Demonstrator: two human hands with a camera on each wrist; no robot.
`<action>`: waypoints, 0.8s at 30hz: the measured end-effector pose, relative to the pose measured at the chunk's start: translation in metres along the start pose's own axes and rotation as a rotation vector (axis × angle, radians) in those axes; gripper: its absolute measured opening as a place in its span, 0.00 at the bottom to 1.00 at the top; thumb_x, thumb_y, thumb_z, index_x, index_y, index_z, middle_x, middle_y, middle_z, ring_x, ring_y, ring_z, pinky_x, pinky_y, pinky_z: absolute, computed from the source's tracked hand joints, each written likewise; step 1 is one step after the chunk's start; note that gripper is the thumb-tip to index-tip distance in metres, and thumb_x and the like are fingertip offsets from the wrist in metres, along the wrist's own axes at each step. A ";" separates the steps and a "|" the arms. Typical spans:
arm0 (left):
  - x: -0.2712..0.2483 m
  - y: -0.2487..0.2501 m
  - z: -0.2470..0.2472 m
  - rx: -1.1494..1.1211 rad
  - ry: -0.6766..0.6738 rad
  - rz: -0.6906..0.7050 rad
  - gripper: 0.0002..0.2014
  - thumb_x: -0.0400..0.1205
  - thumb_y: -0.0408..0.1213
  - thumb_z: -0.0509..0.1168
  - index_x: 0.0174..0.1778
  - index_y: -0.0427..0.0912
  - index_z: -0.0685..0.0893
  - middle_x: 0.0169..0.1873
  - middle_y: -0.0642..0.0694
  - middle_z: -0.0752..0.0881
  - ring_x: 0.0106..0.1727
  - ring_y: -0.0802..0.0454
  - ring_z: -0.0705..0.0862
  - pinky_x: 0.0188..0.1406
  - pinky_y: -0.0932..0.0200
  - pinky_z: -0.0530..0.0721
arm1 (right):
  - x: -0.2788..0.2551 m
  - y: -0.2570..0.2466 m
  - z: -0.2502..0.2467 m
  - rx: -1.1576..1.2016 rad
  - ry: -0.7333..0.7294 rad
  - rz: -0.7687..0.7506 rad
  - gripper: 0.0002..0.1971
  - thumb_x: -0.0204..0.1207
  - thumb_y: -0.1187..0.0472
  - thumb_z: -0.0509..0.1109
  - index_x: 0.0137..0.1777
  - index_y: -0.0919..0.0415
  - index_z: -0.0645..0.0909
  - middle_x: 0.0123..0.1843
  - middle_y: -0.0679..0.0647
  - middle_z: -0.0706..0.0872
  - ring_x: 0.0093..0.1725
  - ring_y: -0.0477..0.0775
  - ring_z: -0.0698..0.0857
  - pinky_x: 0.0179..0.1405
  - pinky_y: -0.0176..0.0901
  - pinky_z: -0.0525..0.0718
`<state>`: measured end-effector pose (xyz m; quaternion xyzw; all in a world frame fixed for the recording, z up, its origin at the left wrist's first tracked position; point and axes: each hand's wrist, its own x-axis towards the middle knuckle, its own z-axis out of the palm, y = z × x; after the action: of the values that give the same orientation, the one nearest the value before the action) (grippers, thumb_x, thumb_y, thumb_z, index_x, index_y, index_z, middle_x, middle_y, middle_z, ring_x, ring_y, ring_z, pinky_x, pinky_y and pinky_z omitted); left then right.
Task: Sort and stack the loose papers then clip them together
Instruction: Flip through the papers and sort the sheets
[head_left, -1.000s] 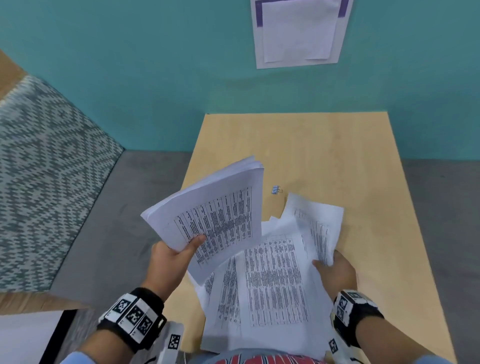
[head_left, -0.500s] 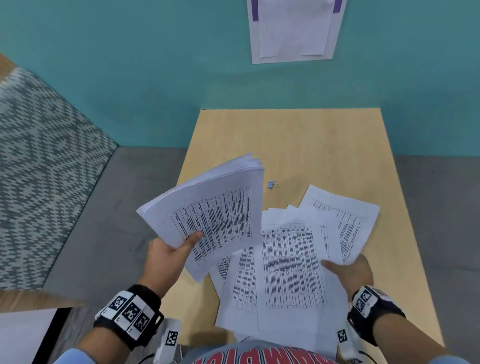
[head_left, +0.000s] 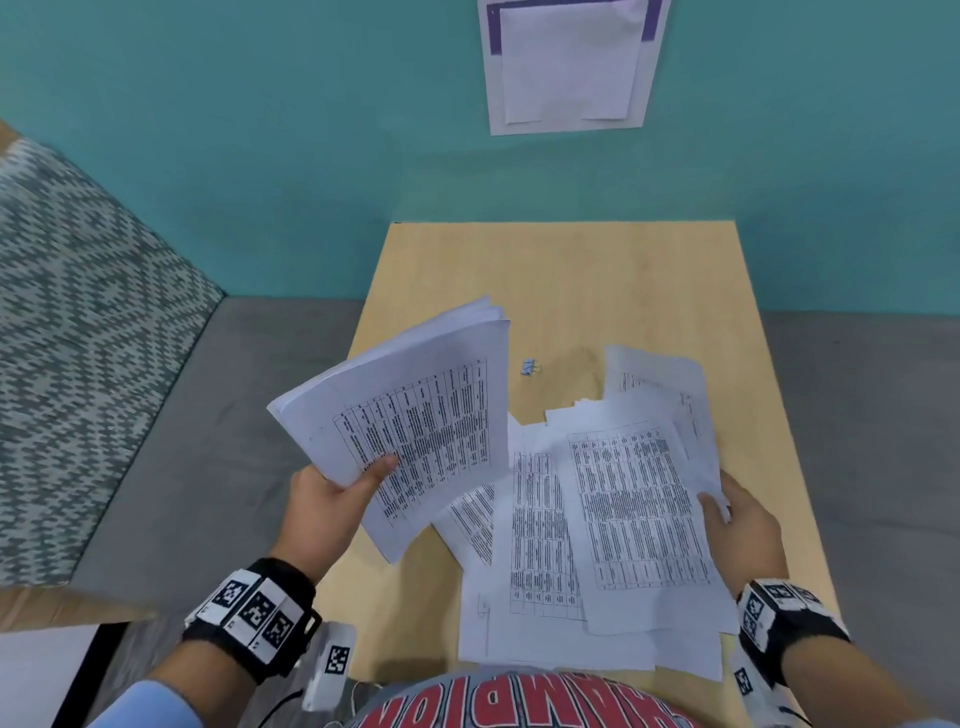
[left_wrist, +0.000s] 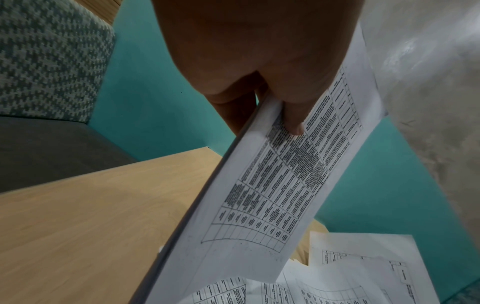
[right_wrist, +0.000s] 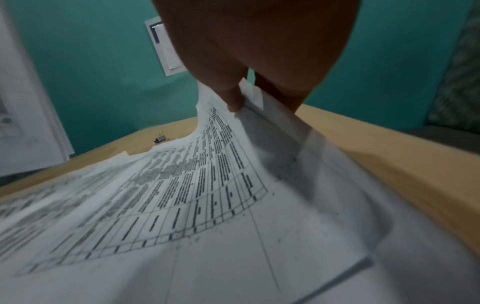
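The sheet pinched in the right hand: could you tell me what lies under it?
Under the sheet lie more printed sheets, overlapping on the table. How many lie beneath is hidden.

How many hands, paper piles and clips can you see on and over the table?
hands: 2, left hand and right hand
paper piles: 2, held stack and loose papers
binder clip: 1
Total: 5

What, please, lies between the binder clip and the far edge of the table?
Nothing: from the binder clip to the table's far edge is bare wood, seen in the head view.
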<state>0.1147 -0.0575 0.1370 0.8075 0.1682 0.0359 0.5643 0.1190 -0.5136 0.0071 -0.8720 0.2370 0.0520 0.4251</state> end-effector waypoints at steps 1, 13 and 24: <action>-0.001 0.001 0.001 0.003 -0.005 -0.004 0.12 0.81 0.39 0.80 0.56 0.59 0.92 0.52 0.71 0.94 0.54 0.71 0.93 0.52 0.65 0.89 | 0.001 -0.001 -0.001 -0.008 0.016 0.013 0.22 0.91 0.60 0.65 0.84 0.53 0.77 0.68 0.63 0.90 0.63 0.66 0.89 0.67 0.53 0.86; -0.009 0.002 -0.005 0.045 0.006 -0.038 0.10 0.81 0.40 0.81 0.52 0.62 0.92 0.48 0.73 0.94 0.54 0.72 0.92 0.55 0.58 0.89 | 0.016 0.032 0.019 -0.125 -0.062 0.136 0.41 0.64 0.28 0.81 0.61 0.62 0.80 0.57 0.60 0.86 0.55 0.63 0.87 0.56 0.61 0.90; -0.017 -0.002 -0.022 0.064 0.044 -0.080 0.09 0.80 0.44 0.82 0.49 0.64 0.92 0.45 0.69 0.95 0.55 0.65 0.92 0.60 0.53 0.90 | 0.012 0.015 0.036 0.297 -0.219 0.328 0.27 0.73 0.62 0.86 0.70 0.63 0.84 0.64 0.59 0.90 0.63 0.63 0.87 0.71 0.56 0.82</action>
<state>0.0927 -0.0424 0.1455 0.8167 0.2139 0.0255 0.5353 0.1267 -0.4984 -0.0302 -0.7390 0.3330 0.1792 0.5575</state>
